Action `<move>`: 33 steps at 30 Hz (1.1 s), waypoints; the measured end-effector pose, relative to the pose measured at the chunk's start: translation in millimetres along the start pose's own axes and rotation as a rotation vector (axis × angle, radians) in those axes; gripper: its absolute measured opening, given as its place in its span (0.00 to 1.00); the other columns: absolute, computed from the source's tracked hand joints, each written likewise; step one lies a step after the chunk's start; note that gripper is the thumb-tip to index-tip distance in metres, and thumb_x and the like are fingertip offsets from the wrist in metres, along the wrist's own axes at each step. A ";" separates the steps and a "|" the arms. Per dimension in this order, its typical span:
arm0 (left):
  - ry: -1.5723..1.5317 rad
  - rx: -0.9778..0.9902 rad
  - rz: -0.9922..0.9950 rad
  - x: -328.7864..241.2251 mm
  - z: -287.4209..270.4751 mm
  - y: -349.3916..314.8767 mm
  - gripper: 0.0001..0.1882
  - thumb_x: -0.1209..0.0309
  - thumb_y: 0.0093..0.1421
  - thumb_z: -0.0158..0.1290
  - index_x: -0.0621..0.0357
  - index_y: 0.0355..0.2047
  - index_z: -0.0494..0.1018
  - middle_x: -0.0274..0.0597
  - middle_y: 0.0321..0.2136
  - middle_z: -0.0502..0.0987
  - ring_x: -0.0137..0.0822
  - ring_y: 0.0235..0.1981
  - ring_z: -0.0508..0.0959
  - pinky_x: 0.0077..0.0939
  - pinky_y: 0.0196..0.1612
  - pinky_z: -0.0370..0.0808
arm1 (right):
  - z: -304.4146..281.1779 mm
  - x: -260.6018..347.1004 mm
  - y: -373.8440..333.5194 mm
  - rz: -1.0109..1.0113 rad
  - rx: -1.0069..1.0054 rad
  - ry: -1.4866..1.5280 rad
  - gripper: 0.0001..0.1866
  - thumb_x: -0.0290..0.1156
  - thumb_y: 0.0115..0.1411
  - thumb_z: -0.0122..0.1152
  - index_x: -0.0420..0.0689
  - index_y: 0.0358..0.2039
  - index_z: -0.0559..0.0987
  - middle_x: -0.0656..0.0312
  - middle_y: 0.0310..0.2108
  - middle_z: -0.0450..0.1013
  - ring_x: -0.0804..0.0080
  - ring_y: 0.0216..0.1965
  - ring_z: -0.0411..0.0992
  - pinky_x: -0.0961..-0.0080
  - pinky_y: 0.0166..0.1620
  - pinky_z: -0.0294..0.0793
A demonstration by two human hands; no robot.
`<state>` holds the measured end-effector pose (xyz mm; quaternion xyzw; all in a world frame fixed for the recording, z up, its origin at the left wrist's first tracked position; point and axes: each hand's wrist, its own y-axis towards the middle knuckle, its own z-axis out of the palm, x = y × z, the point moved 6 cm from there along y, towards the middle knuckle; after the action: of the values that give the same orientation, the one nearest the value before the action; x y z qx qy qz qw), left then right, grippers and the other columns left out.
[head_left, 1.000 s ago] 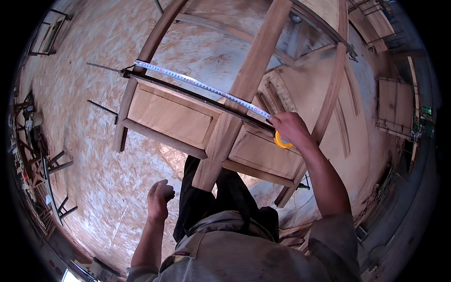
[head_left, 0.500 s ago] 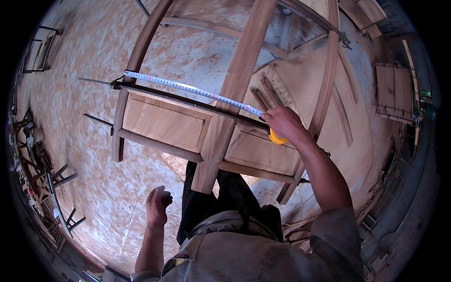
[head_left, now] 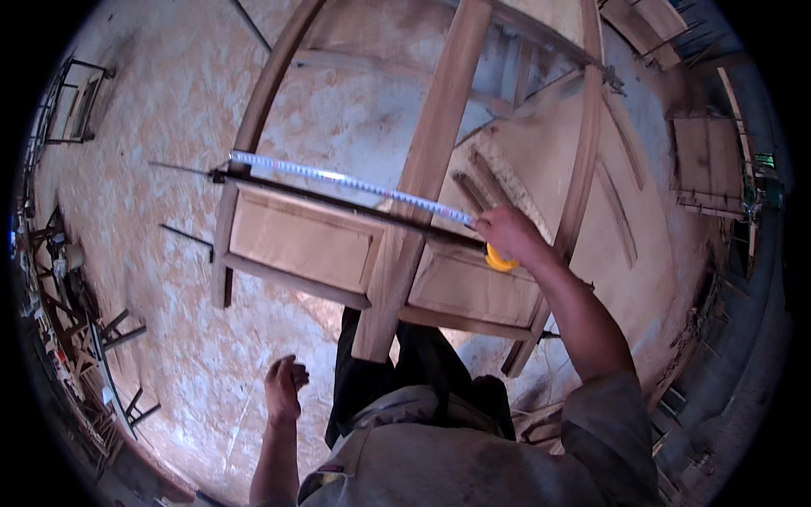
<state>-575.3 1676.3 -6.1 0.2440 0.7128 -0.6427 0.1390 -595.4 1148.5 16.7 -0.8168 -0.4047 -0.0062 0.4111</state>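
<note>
Single head-worn fisheye, looking steeply down from standing height onto wooden door frame (head_left: 405, 253), hands near.

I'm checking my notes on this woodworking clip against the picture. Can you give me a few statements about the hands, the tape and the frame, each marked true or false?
1. The right hand holds a yellow tape measure case. True.
2. The tape blade is pulled out across the wooden door frame. True.
3. The left hand grips the far end of the tape. False: it hangs loosely curled beside the body, apart from the frame and holding nothing.
4. The frame's two lower openings are unfilled. False: each holds a wooden panel.
5. A dark metal bar runs just below the blade. True.
</note>
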 end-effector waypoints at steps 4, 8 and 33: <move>0.062 -0.025 0.051 7.5 -24.8 1.4 0.20 0.61 0.61 0.52 0.68 0.43 0.70 0.45 0.25 0.76 0.33 0.23 0.76 0.24 0.28 0.74 | -1.7 -22.4 1.0 -0.177 -0.136 0.101 0.18 0.46 0.58 0.58 0.41 0.32 0.78 0.47 0.29 0.75 0.48 0.33 0.74 0.59 0.37 0.72; 0.108 -0.068 -0.013 19.0 -56.1 13.3 0.18 0.62 0.61 0.52 0.66 0.43 0.70 0.44 0.24 0.76 0.33 0.23 0.76 0.25 0.27 0.74 | -40.7 -21.8 -26.3 -0.116 -0.144 0.107 0.16 0.45 0.58 0.59 0.43 0.35 0.79 0.48 0.29 0.75 0.51 0.33 0.75 0.61 0.37 0.73; 0.452 -0.246 -0.144 52.7 -56.5 -30.4 0.14 0.67 0.63 0.50 0.69 0.40 0.71 0.44 0.23 0.77 0.32 0.21 0.76 0.26 0.24 0.73 | -282.8 -112.2 222.7 -0.285 -0.570 0.182 0.13 0.37 0.60 0.57 0.39 0.33 0.79 0.49 0.22 0.71 0.57 0.23 0.70 0.67 0.31 0.69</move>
<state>-629.2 1739.2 0.3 0.3116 0.8138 -0.4888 -0.0412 -431.2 809.1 17.0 -0.8302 -0.4585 -0.2495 0.1955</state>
